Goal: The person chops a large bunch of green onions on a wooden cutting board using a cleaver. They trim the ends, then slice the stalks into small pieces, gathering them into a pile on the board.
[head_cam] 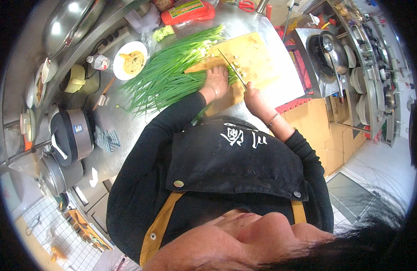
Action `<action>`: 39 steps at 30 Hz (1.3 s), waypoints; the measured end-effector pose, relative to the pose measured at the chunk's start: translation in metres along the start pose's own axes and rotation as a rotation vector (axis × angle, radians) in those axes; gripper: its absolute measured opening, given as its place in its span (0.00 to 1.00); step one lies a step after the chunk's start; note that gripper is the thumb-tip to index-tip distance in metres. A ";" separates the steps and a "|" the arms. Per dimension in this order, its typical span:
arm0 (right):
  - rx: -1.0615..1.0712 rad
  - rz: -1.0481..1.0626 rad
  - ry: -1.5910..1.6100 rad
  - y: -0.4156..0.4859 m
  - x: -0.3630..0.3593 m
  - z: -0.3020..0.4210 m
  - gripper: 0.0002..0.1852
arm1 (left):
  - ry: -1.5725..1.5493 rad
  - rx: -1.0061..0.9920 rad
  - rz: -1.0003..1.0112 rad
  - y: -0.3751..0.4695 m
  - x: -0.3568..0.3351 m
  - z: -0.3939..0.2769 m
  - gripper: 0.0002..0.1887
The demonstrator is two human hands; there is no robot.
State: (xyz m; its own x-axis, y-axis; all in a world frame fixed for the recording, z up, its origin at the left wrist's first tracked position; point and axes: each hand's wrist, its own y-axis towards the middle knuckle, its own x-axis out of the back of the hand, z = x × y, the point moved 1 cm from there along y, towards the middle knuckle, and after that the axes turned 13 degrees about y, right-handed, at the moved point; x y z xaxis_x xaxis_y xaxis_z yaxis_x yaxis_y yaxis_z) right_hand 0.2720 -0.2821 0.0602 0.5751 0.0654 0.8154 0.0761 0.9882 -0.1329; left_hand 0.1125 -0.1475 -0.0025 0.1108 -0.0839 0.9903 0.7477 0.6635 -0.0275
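Note:
My left hand presses down on a bunch of long green scallions lying on a wooden cutting board. Just right of it, my right hand grips a knife by its handle, with the blade seen nearly edge-on beside the cut ends. Small chopped pieces lie on the board along the blade's far side. A second, larger pile of scallions rests farther back, its pale ends reaching over the board's left edge.
On the metal worktop, a white bowl with food, a plastic bottle and a striped cloth stand left. Red scissors and a red package lie at the back. A wok sits to the right.

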 end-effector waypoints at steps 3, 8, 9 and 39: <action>-0.084 -0.002 0.138 0.017 -0.020 -0.011 0.11 | -0.020 -0.038 0.049 0.002 0.003 0.002 0.30; -0.021 -0.138 0.222 0.035 -0.025 -0.026 0.13 | -0.090 -0.051 0.064 0.002 0.007 0.006 0.25; -0.096 -0.065 0.234 0.038 -0.012 -0.032 0.13 | -0.050 -0.054 0.028 0.001 0.007 0.005 0.25; 0.000 -0.169 0.141 0.040 0.084 -0.012 0.13 | 0.039 0.141 -0.179 -0.010 0.008 -0.013 0.53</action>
State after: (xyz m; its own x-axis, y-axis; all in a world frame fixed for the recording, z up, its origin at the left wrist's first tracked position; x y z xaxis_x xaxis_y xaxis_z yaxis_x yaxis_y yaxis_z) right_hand 0.3335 -0.2389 0.1163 0.6627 -0.1212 0.7390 0.1808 0.9835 -0.0009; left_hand 0.1149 -0.1647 0.0040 0.0120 -0.2366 0.9715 0.6588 0.7328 0.1704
